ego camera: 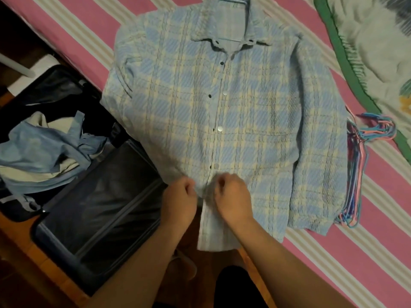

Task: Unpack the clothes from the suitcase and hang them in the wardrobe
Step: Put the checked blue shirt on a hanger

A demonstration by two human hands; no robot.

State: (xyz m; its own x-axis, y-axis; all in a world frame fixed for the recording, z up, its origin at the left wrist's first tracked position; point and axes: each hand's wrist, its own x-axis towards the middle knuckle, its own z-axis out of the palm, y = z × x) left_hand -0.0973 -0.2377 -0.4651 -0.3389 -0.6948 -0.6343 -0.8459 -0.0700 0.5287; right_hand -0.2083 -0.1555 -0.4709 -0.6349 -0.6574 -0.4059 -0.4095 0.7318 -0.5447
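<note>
Shirt [233, 112], plaid and already on a hanger [231, 38], lies flat on the striped bed [89, 30], beside the open suitcase [93, 207] holding more clothes [44, 152]. Your left hand [180, 196] and right hand [231, 194] pinch the placket at the hem, likely fastening snaps. Finish, then lift it by the hanger to the wardrobe.

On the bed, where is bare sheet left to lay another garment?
Bare striped sheet lies left of the plaid shirt, and again at lower right below the hanger bundle. The upper right is crowded by a green-edged quilt.
</note>
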